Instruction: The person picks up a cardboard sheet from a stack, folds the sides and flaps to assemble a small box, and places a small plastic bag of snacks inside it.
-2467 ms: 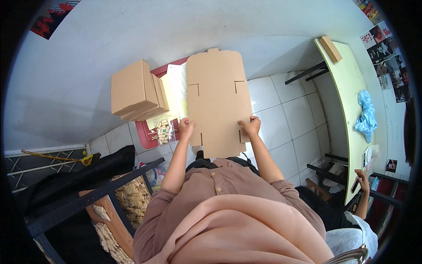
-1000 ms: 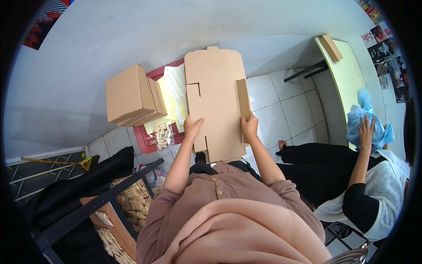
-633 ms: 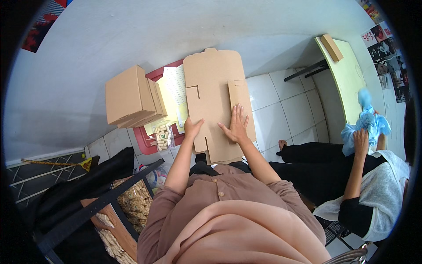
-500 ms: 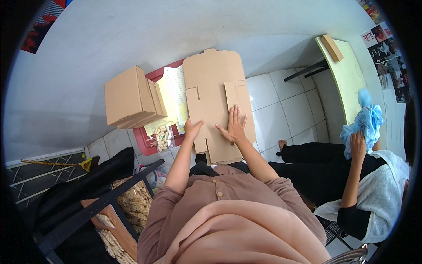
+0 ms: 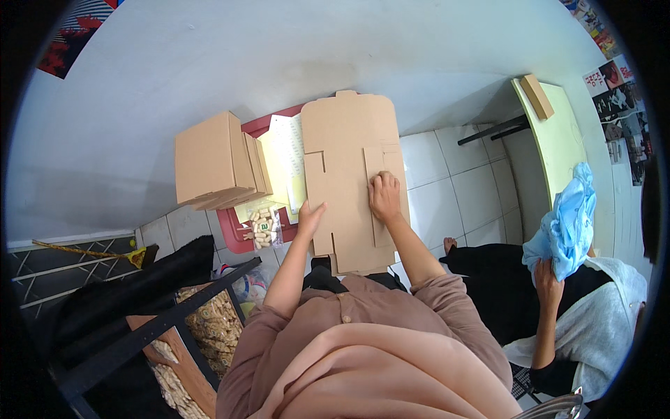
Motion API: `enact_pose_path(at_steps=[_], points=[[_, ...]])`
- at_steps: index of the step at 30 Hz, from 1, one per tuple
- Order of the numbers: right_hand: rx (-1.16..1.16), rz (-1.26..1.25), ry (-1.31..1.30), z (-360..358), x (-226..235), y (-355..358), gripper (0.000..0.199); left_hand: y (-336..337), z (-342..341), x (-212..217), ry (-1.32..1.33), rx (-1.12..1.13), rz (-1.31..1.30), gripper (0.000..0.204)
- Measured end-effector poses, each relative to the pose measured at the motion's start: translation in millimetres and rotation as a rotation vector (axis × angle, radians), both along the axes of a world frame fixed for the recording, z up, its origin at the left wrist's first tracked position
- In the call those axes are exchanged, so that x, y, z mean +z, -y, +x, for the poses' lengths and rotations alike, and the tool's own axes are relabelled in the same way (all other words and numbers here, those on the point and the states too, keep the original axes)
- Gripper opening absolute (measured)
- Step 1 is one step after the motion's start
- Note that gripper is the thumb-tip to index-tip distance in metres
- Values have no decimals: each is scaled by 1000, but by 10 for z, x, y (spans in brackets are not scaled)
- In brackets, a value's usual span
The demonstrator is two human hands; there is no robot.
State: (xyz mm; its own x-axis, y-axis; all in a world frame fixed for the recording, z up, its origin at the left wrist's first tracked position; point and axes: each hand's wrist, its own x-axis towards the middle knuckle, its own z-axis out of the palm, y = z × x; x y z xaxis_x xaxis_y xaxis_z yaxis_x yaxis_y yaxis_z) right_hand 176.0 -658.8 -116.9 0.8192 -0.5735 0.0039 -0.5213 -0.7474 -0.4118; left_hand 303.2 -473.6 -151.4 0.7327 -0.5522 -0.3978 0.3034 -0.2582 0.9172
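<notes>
Cardboard sheet (image 5: 349,174) has one flap folded in; right hand (image 5: 384,197) presses it flat, fingers together; left hand (image 5: 310,218) steadies the edge, open; the flap could spring back if the press lets go.

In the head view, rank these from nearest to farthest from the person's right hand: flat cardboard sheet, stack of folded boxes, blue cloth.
From the right hand:
1. Flat cardboard sheet, directly under the pressing hand.
2. Stack of folded boxes, off to the left.
3. Blue cloth, far right, held by another person.
</notes>
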Motion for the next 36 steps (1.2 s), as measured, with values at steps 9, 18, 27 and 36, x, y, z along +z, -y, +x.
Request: enact_pose_path(at_steps=[9,18,27,36], points=[[-14,-128,-143,175,3,-173,76,-25,-71,77,255,6,136,36],[1,-113,-83,169,-1,-158,77,84,-271,110,427,-2,430,59],[-1,-115,-66,166,-32,-135,76,332,-476,579,700,-566,528,100],[1,-138,-105,162,-88,-126,67,382,-322,379,921,-840,546,107]])
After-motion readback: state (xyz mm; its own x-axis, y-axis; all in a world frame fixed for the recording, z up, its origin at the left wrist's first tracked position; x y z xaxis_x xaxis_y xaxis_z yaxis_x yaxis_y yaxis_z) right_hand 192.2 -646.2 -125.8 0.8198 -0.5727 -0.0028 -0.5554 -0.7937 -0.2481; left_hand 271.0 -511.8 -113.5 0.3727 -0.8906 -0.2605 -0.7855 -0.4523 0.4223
